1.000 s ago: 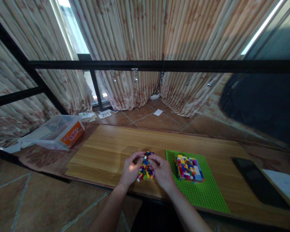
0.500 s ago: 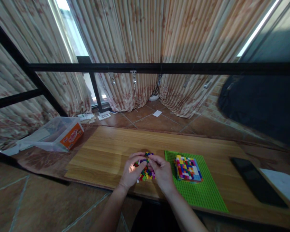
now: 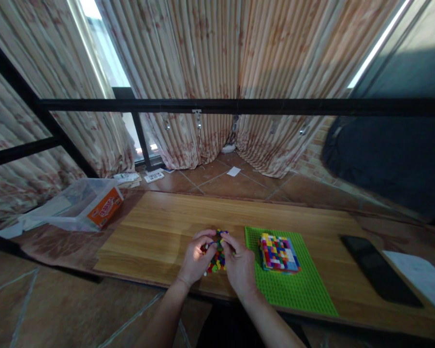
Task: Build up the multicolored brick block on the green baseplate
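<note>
A small heap of colourful toy bricks (image 3: 217, 265) lies on the wooden table, partly covered by my hands. My left hand (image 3: 198, 256) curls over the heap's left side, thumb and fingers bent inward. From the right, my right hand (image 3: 240, 268) leans in with its thumb and index finger close together. The fingertips of both hands nearly meet above the bricks; what they grip is too small to make out. Right of my hands, a block of multicoloured bricks (image 3: 280, 253) sits on a green studded baseplate (image 3: 300, 292).
A dark phone-like slab (image 3: 380, 270) and a white sheet (image 3: 416, 273) lie at the table's right (image 3: 137, 232). Beyond the left end stands a clear plastic box (image 3: 76, 205) with an orange label. A black metal rail (image 3: 217, 106) crosses before the curtains.
The camera view has shifted slightly. My right hand has drawn a little closer to my left over the heap. The brick block and baseplate have stayed in place.
</note>
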### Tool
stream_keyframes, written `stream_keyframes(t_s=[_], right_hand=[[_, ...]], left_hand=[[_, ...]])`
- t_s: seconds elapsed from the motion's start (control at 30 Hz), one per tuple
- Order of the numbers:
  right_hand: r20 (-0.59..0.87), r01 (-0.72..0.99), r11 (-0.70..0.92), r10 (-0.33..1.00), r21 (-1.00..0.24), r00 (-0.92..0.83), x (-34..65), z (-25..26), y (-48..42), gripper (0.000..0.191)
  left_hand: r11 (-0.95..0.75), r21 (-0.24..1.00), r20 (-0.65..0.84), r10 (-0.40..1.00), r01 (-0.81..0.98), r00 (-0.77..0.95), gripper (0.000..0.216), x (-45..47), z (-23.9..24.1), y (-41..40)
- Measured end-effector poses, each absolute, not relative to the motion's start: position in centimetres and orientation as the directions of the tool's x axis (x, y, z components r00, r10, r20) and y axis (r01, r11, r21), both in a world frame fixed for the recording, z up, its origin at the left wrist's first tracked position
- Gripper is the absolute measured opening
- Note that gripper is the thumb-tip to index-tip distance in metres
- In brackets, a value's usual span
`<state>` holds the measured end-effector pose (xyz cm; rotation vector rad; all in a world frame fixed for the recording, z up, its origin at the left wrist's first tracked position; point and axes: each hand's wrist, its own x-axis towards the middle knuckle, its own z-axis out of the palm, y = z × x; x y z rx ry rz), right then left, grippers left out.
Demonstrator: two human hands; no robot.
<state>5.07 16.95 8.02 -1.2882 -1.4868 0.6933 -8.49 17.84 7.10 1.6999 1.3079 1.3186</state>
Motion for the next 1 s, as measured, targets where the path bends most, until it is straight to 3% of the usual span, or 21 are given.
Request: stream_keyframes(t_s=[0.27, 0.5, 0.73, 1.0], right_hand=[[0.398, 0.502, 0.330, 0.917, -0.799, 0.031, 9.0, 11.3, 16.4, 0.026], [0.446, 0.745, 0.195, 0.882, -0.638, 0.151, 18.3, 11.2, 18.4, 0.031], [0.371, 0.832, 0.239, 0.928, -0.501, -0.043, 20.4, 10.7, 20.2, 0.033], [0.317, 0.819, 0.339, 0.926, -0.462, -0.204, 20.0, 10.4, 20.7, 0.036]], left_hand=[[-0.288, 0.898, 0.316, 0.948, 0.334, -0.030, 0.014, -8.6, 7.3, 18.0], [-0.278, 0.910, 0.308, 0.950, 0.306, -0.050, 0.014, -8.8, 6.7, 18.3], [-0.266, 0.913, 0.305, 0.949, 0.309, -0.084, 0.013, -8.9, 6.1, 18.6], [-0.257, 0.914, 0.301, 0.949, 0.315, -0.098, 0.013, -8.9, 5.9, 18.8]])
